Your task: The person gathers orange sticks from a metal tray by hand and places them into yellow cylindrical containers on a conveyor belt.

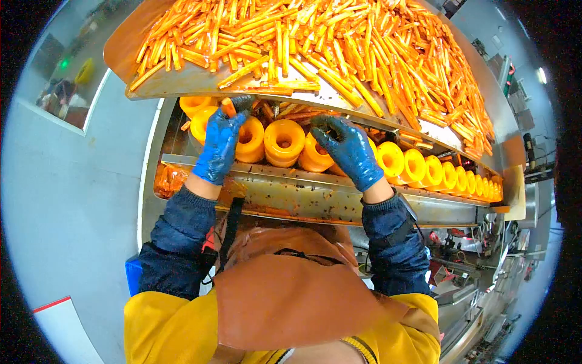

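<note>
My left hand (pixel 222 142), in a blue glove, is closed on an orange food stick (pixel 228 107), whose end pokes up between thumb and fingers. It is over the left end of a row of orange ring-mouthed cups (pixel 285 142), just below the tray's lip. My right hand (pixel 351 151), gloved alike, is curled in a loose C above the cups farther right. A gap shows between its thumb and fingers, and no stick is visible there. Glossy orange sticks (pixel 364 48) lie heaped on the metal tray (pixel 200 79) above both hands.
The cup row continues right toward an upright tan panel (pixel 515 193). A stained metal ledge (pixel 291 193) runs between the cups and my brown apron (pixel 303 297). Loose sticks lie behind the cups under the tray. Machinery (pixel 467 261) stands at the lower right.
</note>
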Available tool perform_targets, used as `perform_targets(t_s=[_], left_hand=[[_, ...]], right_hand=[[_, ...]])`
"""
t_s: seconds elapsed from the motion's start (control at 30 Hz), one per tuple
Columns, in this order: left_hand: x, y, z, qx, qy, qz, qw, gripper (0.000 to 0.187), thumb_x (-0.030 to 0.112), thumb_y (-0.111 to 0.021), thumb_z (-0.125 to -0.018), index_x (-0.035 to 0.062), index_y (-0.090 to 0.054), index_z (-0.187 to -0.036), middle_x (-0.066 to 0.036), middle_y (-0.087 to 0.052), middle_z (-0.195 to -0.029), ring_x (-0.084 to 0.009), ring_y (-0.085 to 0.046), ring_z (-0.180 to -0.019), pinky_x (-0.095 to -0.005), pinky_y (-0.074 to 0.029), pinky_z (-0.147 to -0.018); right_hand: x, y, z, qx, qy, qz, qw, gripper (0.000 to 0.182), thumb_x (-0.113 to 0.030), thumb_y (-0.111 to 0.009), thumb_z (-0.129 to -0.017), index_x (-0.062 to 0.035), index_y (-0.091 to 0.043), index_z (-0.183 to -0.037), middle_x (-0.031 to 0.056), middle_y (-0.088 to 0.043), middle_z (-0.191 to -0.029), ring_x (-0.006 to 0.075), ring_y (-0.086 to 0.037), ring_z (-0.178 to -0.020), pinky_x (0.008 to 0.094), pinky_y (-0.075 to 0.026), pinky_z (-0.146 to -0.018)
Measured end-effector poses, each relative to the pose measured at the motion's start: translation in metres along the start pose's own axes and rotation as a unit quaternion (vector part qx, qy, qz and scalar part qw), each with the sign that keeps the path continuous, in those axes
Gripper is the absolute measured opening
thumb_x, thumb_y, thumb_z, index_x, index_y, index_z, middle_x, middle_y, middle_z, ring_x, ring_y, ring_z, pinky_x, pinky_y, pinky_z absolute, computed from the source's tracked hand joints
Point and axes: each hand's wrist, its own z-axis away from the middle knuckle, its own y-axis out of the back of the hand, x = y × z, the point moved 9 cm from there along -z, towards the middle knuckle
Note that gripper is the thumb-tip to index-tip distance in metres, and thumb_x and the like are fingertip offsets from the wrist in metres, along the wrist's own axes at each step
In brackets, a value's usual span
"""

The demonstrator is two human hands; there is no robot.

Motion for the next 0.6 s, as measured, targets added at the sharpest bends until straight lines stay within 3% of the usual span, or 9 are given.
perform_targets(t_s=[0.1,0.17,0.23,0.27,0.3,0.37,0.4,0.47,0.6], left_hand=[[0.013,0.000,0.002,-0.040,-0.007,-0.076,0.996,0.040,0.009,-0.062,-0.083,-0.0009,-0.056,-0.121,-0.008,-0.059,-0.119,-0.0164,-0.056,-0.104,-0.0293,-0.042,-0.095],[0.004,0.004,-0.005,-0.032,0.012,-0.001,0.999,0.046,0.012,-0.065,-0.082,-0.0013,-0.052,-0.125,-0.009,-0.056,-0.124,-0.0178,-0.055,-0.108,-0.0300,-0.041,-0.097],[0.030,0.009,-0.017,0.007,-0.128,-0.072,0.989,0.049,0.014,-0.065,-0.082,-0.0004,-0.050,-0.127,-0.010,-0.055,-0.124,-0.0186,-0.052,-0.113,-0.0314,-0.041,-0.099],[0.038,0.007,-0.024,-0.003,-0.125,-0.211,0.969,0.053,0.021,-0.068,-0.081,0.0055,-0.050,-0.128,-0.013,-0.056,-0.124,-0.0227,-0.050,-0.118,-0.0361,-0.042,-0.099],[0.042,0.003,-0.036,-0.001,-0.127,-0.211,0.969,0.053,0.021,-0.068,-0.081,0.0055,-0.050,-0.128,-0.013,-0.056,-0.124,-0.0227,-0.050,-0.118,-0.0361,-0.042,-0.099],[0.060,-0.042,-0.056,-0.064,-0.295,-0.512,0.804,0.057,0.033,-0.072,-0.078,0.0126,-0.053,-0.128,-0.017,-0.051,-0.129,-0.0305,-0.049,-0.119,-0.0435,-0.043,-0.097],[0.061,-0.050,-0.071,-0.062,-0.296,-0.510,0.805,0.057,0.033,-0.072,-0.078,0.0126,-0.053,-0.128,-0.017,-0.051,-0.129,-0.0305,-0.049,-0.119,-0.0435,-0.043,-0.097],[0.033,-0.067,-0.101,-0.126,-0.175,-0.627,0.748,0.059,0.045,-0.071,-0.075,0.0208,-0.055,-0.126,-0.018,-0.048,-0.132,-0.0367,-0.048,-0.117,-0.0489,-0.043,-0.095],[0.032,-0.089,-0.104,-0.240,-0.160,-0.634,0.717,0.056,0.048,-0.069,-0.074,0.0238,-0.057,-0.123,-0.020,-0.053,-0.122,-0.0376,-0.054,-0.108,-0.0451,-0.045,-0.093]], right_hand=[[0.016,0.002,-0.016,-0.016,-0.013,-0.015,1.000,0.025,-0.025,-0.065,-0.083,-0.0068,-0.067,-0.100,0.0150,-0.067,-0.092,0.0331,-0.064,-0.084,0.0385,-0.051,-0.076],[0.030,0.023,-0.037,0.045,-0.018,0.018,0.999,0.021,-0.023,-0.063,-0.084,-0.0074,-0.068,-0.097,0.0147,-0.066,-0.093,0.0329,-0.064,-0.084,0.0406,-0.051,-0.077],[0.043,0.045,-0.069,0.065,-0.024,0.155,0.986,0.030,-0.026,-0.065,-0.082,-0.0090,-0.065,-0.106,0.0166,-0.066,-0.096,0.0339,-0.064,-0.087,0.0431,-0.051,-0.080],[0.045,0.047,-0.087,0.065,-0.022,0.155,0.985,0.030,-0.026,-0.065,-0.082,-0.0090,-0.065,-0.106,0.0166,-0.066,-0.096,0.0339,-0.064,-0.087,0.0431,-0.051,-0.080],[0.052,0.032,-0.104,-0.032,-0.039,0.244,0.968,0.038,-0.029,-0.066,-0.080,-0.0090,-0.062,-0.112,0.0176,-0.065,-0.102,0.0339,-0.063,-0.093,0.0420,-0.050,-0.082],[0.070,0.006,-0.123,-0.138,-0.067,0.322,0.934,0.056,-0.036,-0.066,-0.076,-0.0104,-0.054,-0.123,0.0204,-0.061,-0.109,0.0355,-0.059,-0.102,0.0438,-0.048,-0.087],[0.073,-0.001,-0.127,-0.145,-0.072,0.328,0.931,0.052,-0.034,-0.064,-0.077,-0.0096,-0.054,-0.122,0.0207,-0.061,-0.110,0.0355,-0.059,-0.102,0.0442,-0.048,-0.087],[0.067,-0.009,-0.129,-0.173,-0.081,0.357,0.914,0.047,-0.030,-0.059,-0.081,-0.0070,-0.053,-0.121,0.0209,-0.061,-0.110,0.0359,-0.059,-0.102,0.0449,-0.048,-0.087],[0.072,-0.001,-0.114,-0.164,-0.068,0.345,0.922,0.041,-0.025,-0.057,-0.082,-0.0090,-0.056,-0.120,0.0213,-0.061,-0.111,0.0369,-0.061,-0.100,0.0455,-0.048,-0.088]])
